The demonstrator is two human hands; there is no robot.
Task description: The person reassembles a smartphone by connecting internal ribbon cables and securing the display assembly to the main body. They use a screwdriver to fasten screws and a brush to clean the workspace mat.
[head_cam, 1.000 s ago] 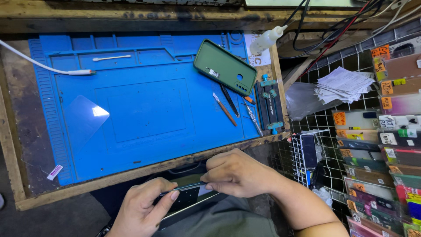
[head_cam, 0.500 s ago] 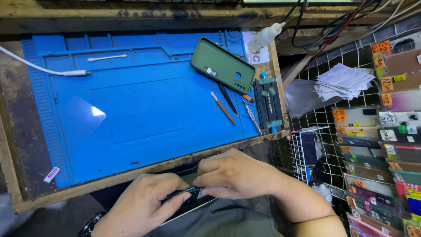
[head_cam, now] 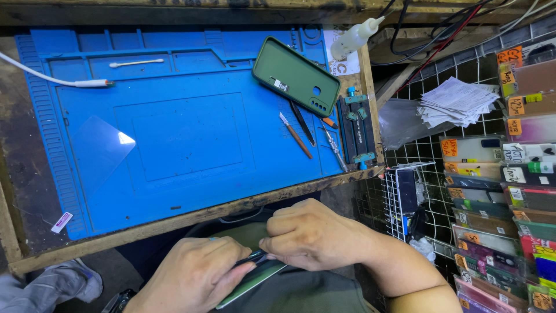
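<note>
Two hands meet low in the view, over our lap and below the bench (head_cam: 191,219) edge. Our left hand (head_cam: 194,278) curls its fingers around the lower-left end of a flat phone (head_cam: 255,279), and our right hand (head_cam: 313,236) bends its fingers tight together, pinching at the phone's upper edge. The phone's long axis runs from lower left up to the right, its thin edge towards us; which end is the top we cannot tell.

Going left to right on the bench: a small white-and-pink label (head_cam: 61,222) near the left corner, a clear glass sheet (head_cam: 103,145) on the blue mat (head_cam: 191,127), a white cable (head_cam: 55,78), a cotton swab (head_cam: 136,62), a green phone case (head_cam: 295,76) lying diagonally, hand tools (head_cam: 301,130), a white squeeze bottle (head_cam: 356,36). Farther right, a stack of white papers (head_cam: 454,103), then flat rectangular packages with orange labels (head_cam: 509,58) racked along the wire grid (head_cam: 405,197).
</note>
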